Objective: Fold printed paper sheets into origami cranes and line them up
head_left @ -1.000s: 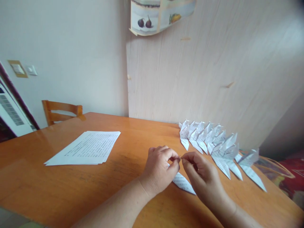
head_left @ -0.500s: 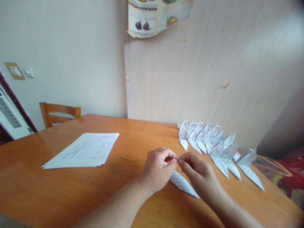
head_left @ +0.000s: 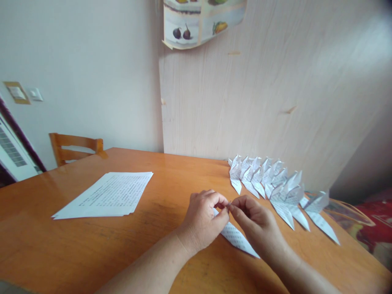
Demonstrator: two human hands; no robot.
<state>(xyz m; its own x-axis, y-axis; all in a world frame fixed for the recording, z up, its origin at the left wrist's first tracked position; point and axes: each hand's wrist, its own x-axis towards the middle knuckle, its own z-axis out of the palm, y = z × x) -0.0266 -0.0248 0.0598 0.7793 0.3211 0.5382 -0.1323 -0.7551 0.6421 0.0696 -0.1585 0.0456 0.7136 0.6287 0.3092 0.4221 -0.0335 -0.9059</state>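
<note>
Head view: A wooden tabletop [head_left: 76, 257] is seen from above, with two bare hands worked close together over its near part.
Folded paper: One narrow, printed piece [head_left: 239, 240] is held at the middle of the near tabletop, below and between the hands; its pointed lower end is angled toward the right wrist, and its upper part is partly hidden by the fingers.
Left hand: The paper's upper end is clamped in the grip of the left hand [head_left: 202, 224], thumb and forefinger curved into a ring.
Right hand: The grip of the right hand [head_left: 259, 220] is closed at the same small tip, its thumb and forefinger brought right against the left fingertips; the fine detail there is too small to be made out.
Finished-looking shapes: Folded printed papers with raised points [head_left: 269, 179] are grouped in rows at the far right; a single similar shape [head_left: 318, 210] is set just beside them, nearer the right edge.
Flat sheets: A stack of printed pages [head_left: 104, 196] is laid at the left, well apart from the hands.
Background: A wooden chair [head_left: 78, 143] is placed beyond the left corner, and a fruit picture [head_left: 196, 24] is hung above.
</note>
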